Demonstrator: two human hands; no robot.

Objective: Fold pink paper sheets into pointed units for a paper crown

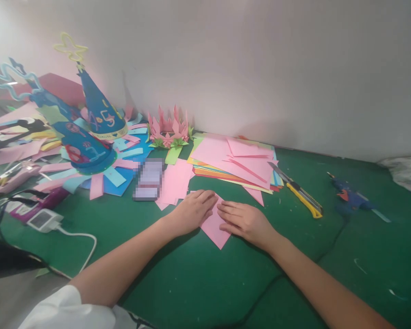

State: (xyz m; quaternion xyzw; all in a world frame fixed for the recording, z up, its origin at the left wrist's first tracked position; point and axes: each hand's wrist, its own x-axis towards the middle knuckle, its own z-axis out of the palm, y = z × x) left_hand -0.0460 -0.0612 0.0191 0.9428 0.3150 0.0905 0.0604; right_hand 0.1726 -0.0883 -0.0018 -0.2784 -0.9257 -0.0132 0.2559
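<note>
A pink sheet of paper (216, 230) lies on the green table with one corner pointing toward me. My left hand (195, 211) rests flat on its left side, fingers stretched out toward the middle. From the right, my right hand (247, 220) presses on the same paper, its fingers extended and slightly apart. Both hands cover much of the sheet, so its far edges and any folds under the fingers are hidden. Just beyond the left hand lie several smaller pink paper pieces (178, 179).
A stack of coloured paper (212, 153) sits behind my hands. To the right are a yellow utility knife (303, 197) and a blue glue gun (352, 197). At left stand blue cone hats (97, 103), a pink paper crown (169, 130), a blurred phone-like object (148, 179) and a white charger (45, 220).
</note>
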